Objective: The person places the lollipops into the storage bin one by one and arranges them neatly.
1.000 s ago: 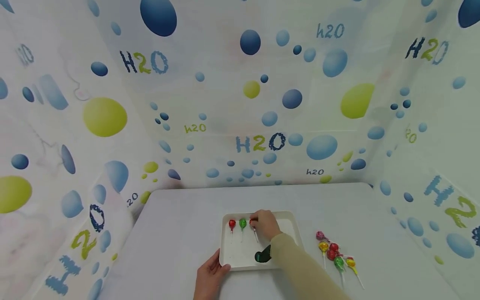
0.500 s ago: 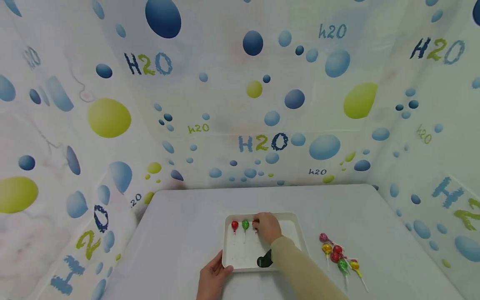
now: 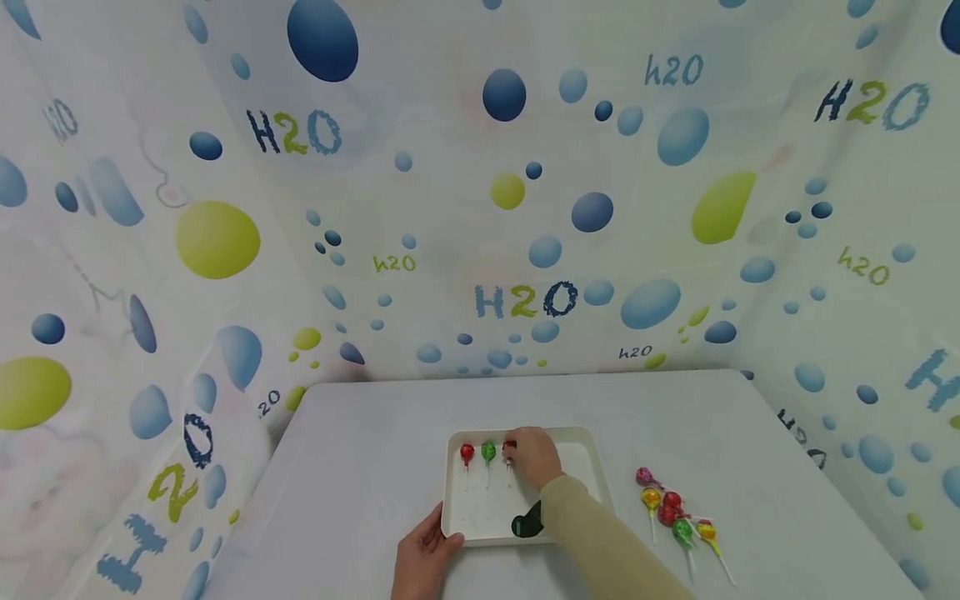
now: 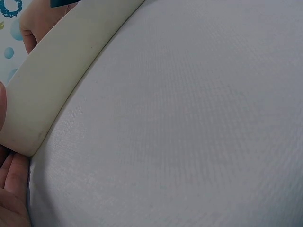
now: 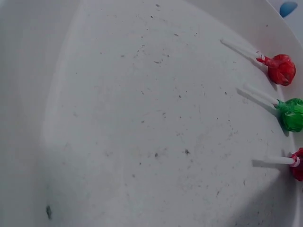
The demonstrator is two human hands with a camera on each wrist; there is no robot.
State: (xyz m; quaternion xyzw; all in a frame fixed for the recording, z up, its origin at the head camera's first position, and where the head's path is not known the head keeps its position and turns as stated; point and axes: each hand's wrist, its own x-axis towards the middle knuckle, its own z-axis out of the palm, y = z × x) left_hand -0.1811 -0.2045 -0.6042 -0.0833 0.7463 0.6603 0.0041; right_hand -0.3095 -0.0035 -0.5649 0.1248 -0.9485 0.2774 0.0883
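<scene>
In the head view a white tray [image 3: 480, 527] lies on the table with a red lollipop [image 3: 467, 451] and a green lollipop [image 3: 489, 451] side by side near its far edge. My right hand [image 3: 534, 457] reaches over the tray and pinches the head of another red lollipop [image 3: 508, 450], in line with those two. Its white stick points toward me. The right wrist view shows this third lollipop [image 5: 297, 163] against the tray wall. My left hand [image 3: 426, 554] grips the tray's near left corner, thumb at the rim; in the left wrist view fingers [image 4: 15, 177] lie under that corner.
Right of the tray, a loose pile holds several lollipops, among them a yellow lollipop [image 3: 651, 498], a green lollipop [image 3: 682, 532] and a pink lollipop [image 3: 644, 476]. The white table [image 3: 360, 467] ends at a wall hung with a printed sheet [image 3: 420, 200].
The third lollipop's stick has swung from a slant to nearly parallel with the others. My right hand stays at its head; the left hand keeps its grip. The head view has shifted slightly.
</scene>
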